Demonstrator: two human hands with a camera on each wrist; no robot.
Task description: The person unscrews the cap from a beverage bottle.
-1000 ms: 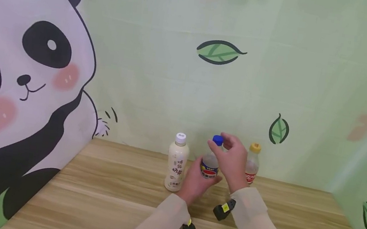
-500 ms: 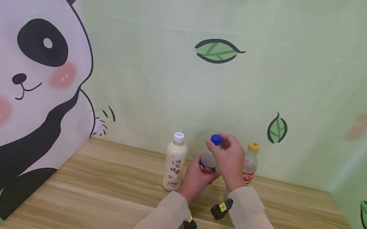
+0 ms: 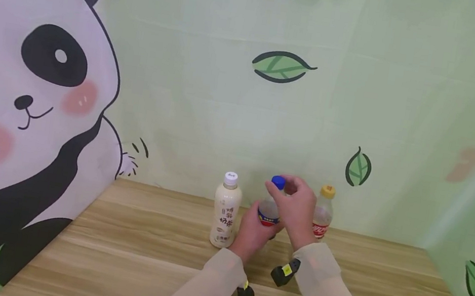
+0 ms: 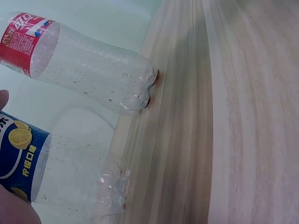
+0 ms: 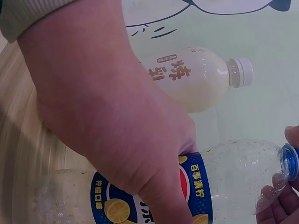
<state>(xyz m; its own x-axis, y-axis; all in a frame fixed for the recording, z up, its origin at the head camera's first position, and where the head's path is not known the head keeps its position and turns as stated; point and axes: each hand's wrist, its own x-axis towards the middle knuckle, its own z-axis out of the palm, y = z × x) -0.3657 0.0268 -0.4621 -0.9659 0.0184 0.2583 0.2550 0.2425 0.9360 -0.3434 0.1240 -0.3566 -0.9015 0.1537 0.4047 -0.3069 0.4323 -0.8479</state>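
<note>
In the head view, three bottles are at the wooden desk [image 3: 137,235]. The milk bottle [image 3: 225,213], with white cap and cream-coloured contents, stands at the left. In the middle is the blue-label bottle [image 3: 269,208]; the left hand [image 3: 253,229] has its grip around the body, and the right hand [image 3: 298,205] holds thumb and fingers closely about the blue cap [image 3: 278,181] on its neck. Partly behind the right hand stands the red-label bottle [image 3: 323,214]. The left wrist view adds the lower parts of two bottles: both are see-through with small drops, and the red-label one has some brown at its base. Whether the blue-label bottle touches the desk, I cannot tell. The right wrist view shows the left grip wrapped across the label.
</note>
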